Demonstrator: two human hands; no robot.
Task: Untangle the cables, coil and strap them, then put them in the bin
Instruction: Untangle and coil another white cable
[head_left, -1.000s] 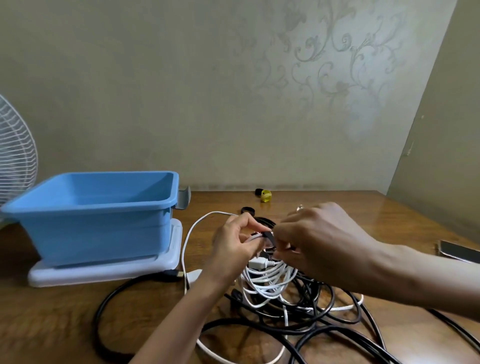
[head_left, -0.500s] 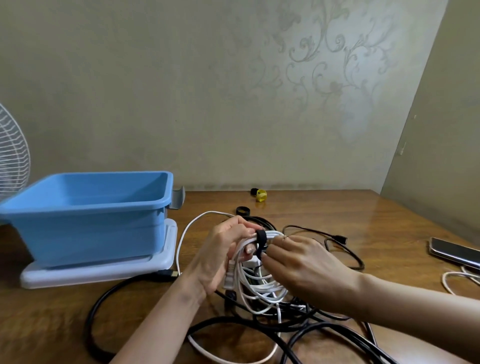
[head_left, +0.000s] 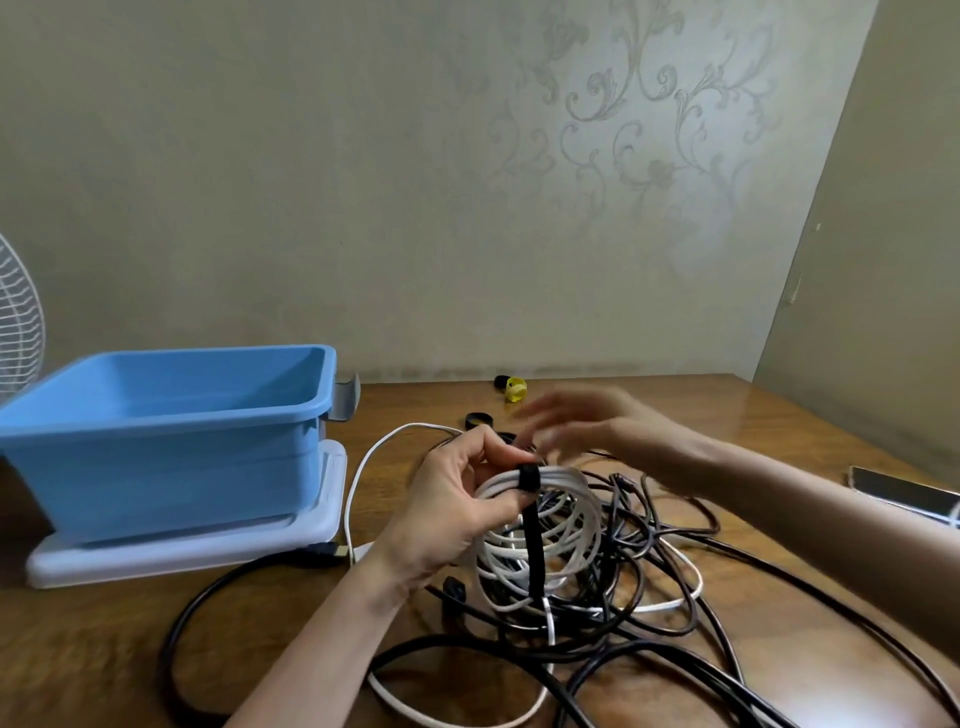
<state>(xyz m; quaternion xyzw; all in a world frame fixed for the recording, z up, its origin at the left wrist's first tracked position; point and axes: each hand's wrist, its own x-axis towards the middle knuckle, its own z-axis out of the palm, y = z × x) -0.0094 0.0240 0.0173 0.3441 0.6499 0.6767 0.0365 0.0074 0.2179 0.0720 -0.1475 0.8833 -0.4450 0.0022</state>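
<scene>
Tho in hand (head_left: 447, 514), coil (head_left: 560, 476) outside bin (head_left: 156, 467)

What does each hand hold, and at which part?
Left hand grips the white cable coil at its top, beside the black strap. Right hand, blurred, holds nothing.

**Bin left, cables centre, phone right**

The bin (head_left: 171, 447) stands on a lid (head_left: 182, 551) at the left of the table (head_left: 779, 426), with a fan (head_left: 18, 322) behind it. At centre the left hand (head_left: 452, 509) holds the coiled cable (head_left: 545, 525) above the cable tangle (head_left: 649, 597). A strap (head_left: 531, 519) lies over the coil's top. The right hand (head_left: 587, 421) is just behind the coil. Farther back lie two strap rolls (head_left: 514, 388), and a phone (head_left: 904, 493) lies far right.
</scene>
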